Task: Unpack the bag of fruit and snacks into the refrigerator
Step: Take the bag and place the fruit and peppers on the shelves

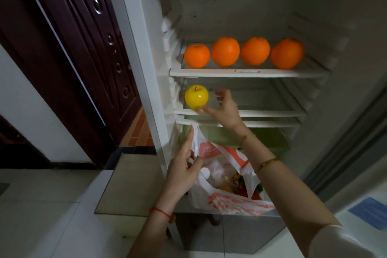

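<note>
A yellow apple (196,97) rests at the left end of the fridge's middle shelf (261,112). My right hand (226,109) is just right of it, fingers spread, thumb tip at the apple's base, holding nothing. Several oranges (244,52) stand in a row on the upper shelf (247,73). A white and orange plastic bag (226,176) hangs open below, with colourful snacks and fruit inside. My left hand (184,172) pinches the bag's left handle, index finger pointing up.
A green crisper drawer (266,138) sits behind the bag under the lowest shelf. The open fridge door's edge (138,58) runs down the left. A dark wooden door (73,48) stands further left. Pale floor tiles (52,216) lie below.
</note>
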Tool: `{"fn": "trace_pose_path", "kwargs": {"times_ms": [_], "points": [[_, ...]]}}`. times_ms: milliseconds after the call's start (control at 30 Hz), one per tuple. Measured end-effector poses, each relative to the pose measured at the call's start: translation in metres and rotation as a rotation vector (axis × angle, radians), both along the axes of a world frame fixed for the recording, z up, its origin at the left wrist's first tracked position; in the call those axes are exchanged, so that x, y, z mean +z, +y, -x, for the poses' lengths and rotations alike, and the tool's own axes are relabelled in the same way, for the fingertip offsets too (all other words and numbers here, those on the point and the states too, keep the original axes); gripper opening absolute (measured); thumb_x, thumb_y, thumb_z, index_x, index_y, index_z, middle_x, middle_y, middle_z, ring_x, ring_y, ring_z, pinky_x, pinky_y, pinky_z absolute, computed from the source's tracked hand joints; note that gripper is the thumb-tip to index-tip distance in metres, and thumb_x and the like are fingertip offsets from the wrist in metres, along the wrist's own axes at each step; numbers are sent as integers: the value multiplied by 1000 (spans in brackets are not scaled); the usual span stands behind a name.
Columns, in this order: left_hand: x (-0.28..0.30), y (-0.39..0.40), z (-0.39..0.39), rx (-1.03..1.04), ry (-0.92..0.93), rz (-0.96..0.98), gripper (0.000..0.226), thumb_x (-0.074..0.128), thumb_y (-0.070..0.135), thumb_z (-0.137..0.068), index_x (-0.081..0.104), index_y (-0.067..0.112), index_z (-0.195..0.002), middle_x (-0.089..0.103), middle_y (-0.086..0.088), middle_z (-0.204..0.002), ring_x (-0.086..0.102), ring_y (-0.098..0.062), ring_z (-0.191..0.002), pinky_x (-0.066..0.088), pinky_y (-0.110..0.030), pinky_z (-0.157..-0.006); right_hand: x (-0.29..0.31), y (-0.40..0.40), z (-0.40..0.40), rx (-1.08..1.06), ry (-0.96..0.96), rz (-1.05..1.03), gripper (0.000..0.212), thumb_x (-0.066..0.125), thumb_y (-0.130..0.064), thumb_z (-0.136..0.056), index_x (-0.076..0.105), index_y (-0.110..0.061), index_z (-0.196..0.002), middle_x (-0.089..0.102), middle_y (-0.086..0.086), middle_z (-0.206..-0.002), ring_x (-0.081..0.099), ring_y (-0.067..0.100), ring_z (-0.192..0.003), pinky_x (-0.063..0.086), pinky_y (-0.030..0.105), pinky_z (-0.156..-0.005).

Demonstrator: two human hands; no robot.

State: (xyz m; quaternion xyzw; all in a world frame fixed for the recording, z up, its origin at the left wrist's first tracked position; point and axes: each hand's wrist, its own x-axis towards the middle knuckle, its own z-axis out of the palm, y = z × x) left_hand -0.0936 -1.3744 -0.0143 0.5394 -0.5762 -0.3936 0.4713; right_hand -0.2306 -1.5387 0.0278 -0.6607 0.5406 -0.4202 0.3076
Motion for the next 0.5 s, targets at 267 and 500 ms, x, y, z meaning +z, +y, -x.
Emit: {"fn": "trace_pose_path", "kwargs": {"times_ms": [267,500], "points": [[-3,8,3,-24,-22,4,81,53,12,-97,14,65,-144,59,-36,-90,59,-46,-74,57,-54,-69,-41,76,64,263,294,-230,29,56,-21,-96,72,-6,-77,71,2,-68,69,10,-60,57,23,-61],[-1,19,9,-106,-57,1,82,55,13,-98,12,66,-144,60,-33,-99,61,-48,-80,55,-61,-68,-114,91,85,430,824,-586,9,49,-22,-97,56,-17,-99,68,9,-105,67,23,-95,49,17,-73]]}}
